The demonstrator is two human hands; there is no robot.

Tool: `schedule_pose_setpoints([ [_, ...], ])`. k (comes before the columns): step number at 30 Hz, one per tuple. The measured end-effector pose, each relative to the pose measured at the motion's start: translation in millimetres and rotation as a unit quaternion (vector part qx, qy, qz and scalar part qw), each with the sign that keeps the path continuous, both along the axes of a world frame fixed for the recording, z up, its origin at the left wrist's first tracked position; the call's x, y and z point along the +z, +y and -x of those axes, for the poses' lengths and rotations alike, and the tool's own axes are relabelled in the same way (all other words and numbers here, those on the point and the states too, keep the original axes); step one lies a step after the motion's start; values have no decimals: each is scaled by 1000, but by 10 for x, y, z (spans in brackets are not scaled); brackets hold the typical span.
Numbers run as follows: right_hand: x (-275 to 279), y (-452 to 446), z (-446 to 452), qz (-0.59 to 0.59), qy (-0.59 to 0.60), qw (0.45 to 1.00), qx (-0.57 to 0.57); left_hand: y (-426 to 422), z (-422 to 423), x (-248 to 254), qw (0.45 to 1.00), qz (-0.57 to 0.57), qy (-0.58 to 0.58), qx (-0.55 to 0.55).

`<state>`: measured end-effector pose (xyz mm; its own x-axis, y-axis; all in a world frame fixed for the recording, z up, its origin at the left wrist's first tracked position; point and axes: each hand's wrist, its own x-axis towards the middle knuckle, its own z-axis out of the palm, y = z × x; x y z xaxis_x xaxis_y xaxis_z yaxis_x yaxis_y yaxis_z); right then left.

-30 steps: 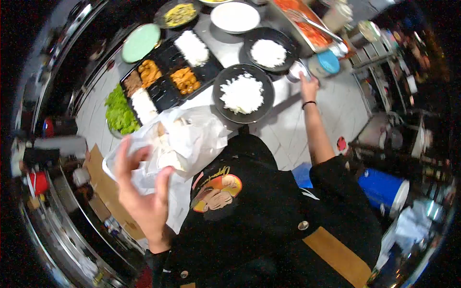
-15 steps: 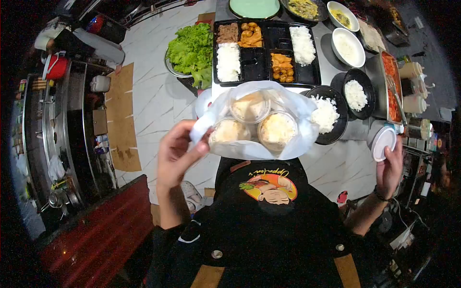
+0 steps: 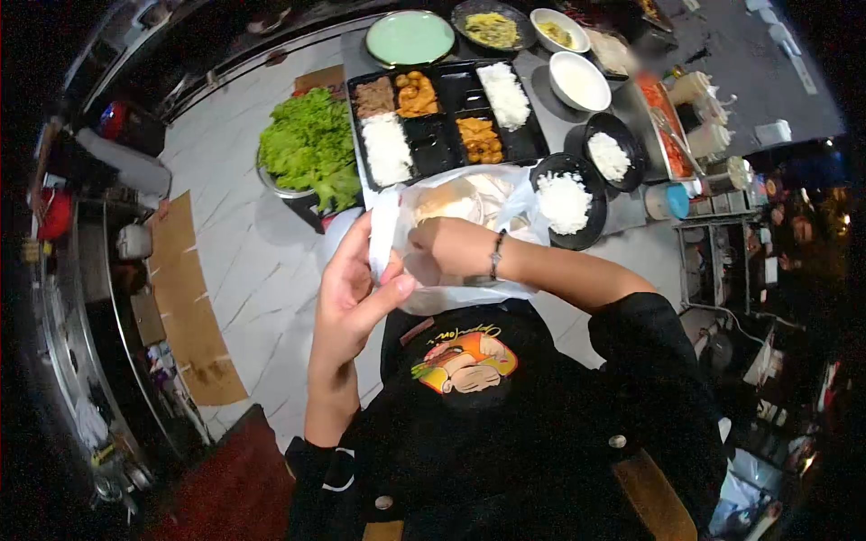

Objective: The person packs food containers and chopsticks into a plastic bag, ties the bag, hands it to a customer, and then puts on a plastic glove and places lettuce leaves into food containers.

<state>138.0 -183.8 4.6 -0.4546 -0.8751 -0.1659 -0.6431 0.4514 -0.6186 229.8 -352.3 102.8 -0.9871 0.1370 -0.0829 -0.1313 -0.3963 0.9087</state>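
Observation:
A translucent white plastic bag (image 3: 460, 295) hangs open in front of my apron, with clear round tubs (image 3: 478, 197) of pale food inside. My left hand (image 3: 352, 288) is closed on the bag's left rim, thumb at the near side. My right hand (image 3: 451, 248), with a dark bracelet at the wrist, reaches across into the bag's mouth. Its fingers look curled, but the bag hides their tips and whatever they hold. Beyond the bag lies a black compartment tray (image 3: 433, 144) with rice, meat and orange-sauced food.
Lettuce (image 3: 311, 144) fills a bowl at the left. Black bowls of rice (image 3: 564, 203) stand right of the bag, near a white bowl (image 3: 579, 81) and a metal pan of red food (image 3: 663, 126). A green plate (image 3: 410, 38) lies at the back.
My right hand, which held a white-lidded tub out at the right, has moved left into the bag. My left hand keeps hold of the rim. The view has shifted.

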Motion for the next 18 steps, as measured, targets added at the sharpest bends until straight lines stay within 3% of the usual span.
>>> schedule_pose_setpoints([
  [2, 219, 197, 26, -13, 205, 978, 45, -52, -12, -28, 999, -6, -35, 27],
  [4, 850, 507, 100, -196, 110, 973, 57, -81, 6, -35, 997, 15, -61, 39],
  [6, 1697, 950, 194, -361, 98, 926, 49, -76, 37, -78, 997, 37, -41, 45],
  [8, 1982, 1220, 213, -67, 199, 974, 86, -1, 60, 5, 997, 37, -36, 64],
  [10, 2050, 1374, 162, 166, 249, 952, 68, 14, 53, -93, 998, 36, -7, 52],
  [11, 2107, 1524, 188, 199, 329, 922, 38, 32, 78, -102, 995, 72, -3, 74],
  [14, 1888, 2472, 563, 165, 412, 879, -175, 102, -3, 72, 982, 132, -49, 125],
  [16, 1670, 3347, 833, 39, 465, 781, -415, -79, -10, -294, 906, 343, 218, 121],
  [17, 1440, 3973, 1036, 72, 417, 760, -494, 23, 3, -249, 910, 353, 156, 155],
  [18, 1175, 4675, 1209, 1, 363, 714, -599, 137, 12, -118, 909, 360, 93, 189],
])
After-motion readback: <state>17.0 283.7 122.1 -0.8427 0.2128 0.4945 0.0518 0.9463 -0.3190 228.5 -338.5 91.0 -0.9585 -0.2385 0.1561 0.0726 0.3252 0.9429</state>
